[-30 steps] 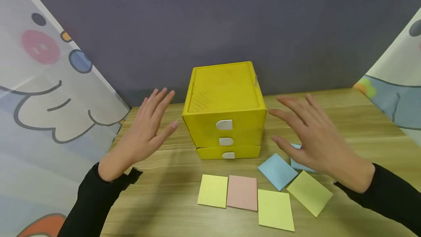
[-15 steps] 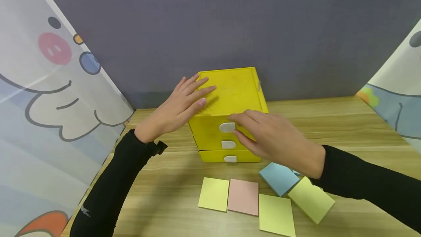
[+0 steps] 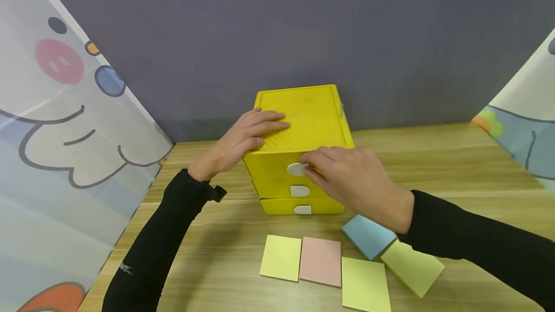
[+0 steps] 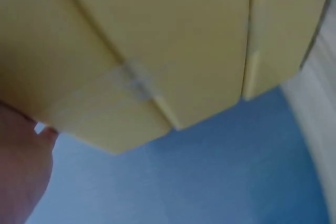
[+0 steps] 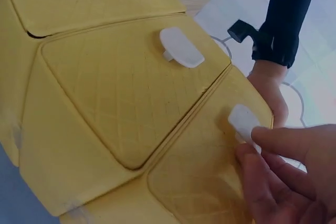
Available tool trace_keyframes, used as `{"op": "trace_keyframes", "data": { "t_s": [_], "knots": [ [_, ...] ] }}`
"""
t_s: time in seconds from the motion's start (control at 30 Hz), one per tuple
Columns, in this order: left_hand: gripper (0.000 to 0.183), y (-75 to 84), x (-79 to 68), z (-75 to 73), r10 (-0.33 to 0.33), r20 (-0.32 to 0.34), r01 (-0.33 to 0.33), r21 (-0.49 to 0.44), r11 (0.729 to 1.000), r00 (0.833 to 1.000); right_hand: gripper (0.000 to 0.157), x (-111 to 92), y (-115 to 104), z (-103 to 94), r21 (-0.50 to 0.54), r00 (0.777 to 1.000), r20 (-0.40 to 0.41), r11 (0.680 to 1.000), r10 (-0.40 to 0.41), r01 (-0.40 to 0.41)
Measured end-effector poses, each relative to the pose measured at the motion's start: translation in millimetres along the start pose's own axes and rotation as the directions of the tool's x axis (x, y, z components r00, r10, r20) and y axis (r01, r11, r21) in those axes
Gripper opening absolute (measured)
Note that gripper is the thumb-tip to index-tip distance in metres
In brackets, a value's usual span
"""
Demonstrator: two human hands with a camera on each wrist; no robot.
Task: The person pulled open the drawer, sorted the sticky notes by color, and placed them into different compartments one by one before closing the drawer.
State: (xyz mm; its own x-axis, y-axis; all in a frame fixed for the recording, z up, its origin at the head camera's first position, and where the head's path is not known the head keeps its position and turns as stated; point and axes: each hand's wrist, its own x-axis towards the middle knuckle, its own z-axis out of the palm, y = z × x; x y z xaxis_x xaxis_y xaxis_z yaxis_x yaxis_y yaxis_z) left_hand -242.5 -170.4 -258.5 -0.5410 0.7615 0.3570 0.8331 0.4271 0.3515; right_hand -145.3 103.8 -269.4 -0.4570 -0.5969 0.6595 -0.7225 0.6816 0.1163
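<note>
A yellow three-drawer box [image 3: 312,110] stands on the wooden table, each drawer front bearing a white knob. My left hand [image 3: 247,138] rests on the left part of its top with the fingers laid straight across. In the left wrist view the box's side panel [image 4: 184,35] fills the upper part, with a bit of the hand at the left edge. My right hand [image 3: 351,172] pinches the top drawer's white knob [image 5: 244,121] between thumb and fingers, seen closely in the right wrist view. All three drawers sit closed in the box.
In front of the box lie sticky-note pads: a yellow one [image 3: 281,257], a pink one [image 3: 321,261], another yellow one [image 3: 365,284], a blue one [image 3: 367,236] and a greenish-yellow one [image 3: 414,266]. A grey wall [image 3: 277,23] rises behind; a cartoon-printed panel [image 3: 56,158] borders the left.
Both hands have come inward to the box. The left has settled on the top, and the right has moved left and taken hold of the top drawer's knob.
</note>
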Motion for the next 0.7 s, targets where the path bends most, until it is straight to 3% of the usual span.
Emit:
{"op": "trace_keyframes", "data": {
  "t_s": [0.17,0.33,0.5,0.57,0.7],
  "knots": [
    [0.054,4.8,-1.9,2.0,0.047,-0.09,-0.048,-0.019,0.999,0.995,0.016,2.7,-6.4,-4.0,-0.026,0.999,-0.042,1.0,0.008,-0.009],
    [0.054,9.1,-2.1,3.0,0.072,-0.117,-0.075,-0.021,0.997,0.99,0.015,-3.9,-18.2,-14.9,-0.019,0.997,-0.081,1.0,-0.004,0.003],
    [0.055,12.4,-1.9,4.2,0.077,-0.153,-0.084,-0.044,0.995,0.985,0.011,-13.8,-34.0,-30.4,-0.007,0.991,-0.125,0.999,-0.053,0.053],
    [0.056,13.7,-1.3,4.9,0.069,-0.17,-0.08,-0.062,0.995,0.983,0.017,-17.8,-40.2,-35.0,-0.007,0.986,-0.144,0.997,-0.079,0.079],
    [0.056,15.8,-0.9,5.8,0.048,-0.201,-0.07,-0.101,0.992,0.978,0.022,-37.5,-46.8,-25.5,-0.001,0.977,-0.186,0.994,-0.107,0.108]
  ]
}}
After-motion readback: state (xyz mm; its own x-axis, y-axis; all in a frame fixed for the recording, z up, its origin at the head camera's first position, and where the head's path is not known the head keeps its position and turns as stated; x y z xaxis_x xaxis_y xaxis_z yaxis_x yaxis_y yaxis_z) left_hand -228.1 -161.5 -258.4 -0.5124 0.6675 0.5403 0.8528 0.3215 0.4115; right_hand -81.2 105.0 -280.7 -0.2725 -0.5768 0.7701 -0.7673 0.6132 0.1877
